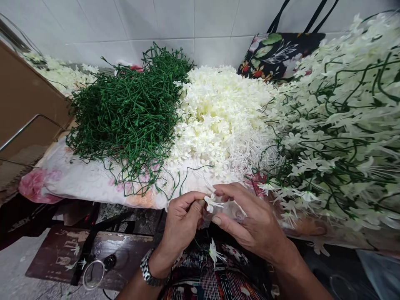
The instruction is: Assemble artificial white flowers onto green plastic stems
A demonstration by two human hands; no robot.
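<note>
Both hands meet at six o'clock, just below the table edge. The left hand [181, 221] and right hand [250, 221] pinch one small white plastic flower [213, 203] between them, fingers narrow and closed on it. It looks feather-light, soft-petalled and easy to crease, so the firmer base seems the place to grip. One second loose flower [214, 252] lies on the lap, lower at six. At eleven, one heap of green wiry plastic stems [128, 112]. At twelve, one heap of white blossoms [218, 112], too many to count. At three, stemmed white sprays [337, 125].
</note>
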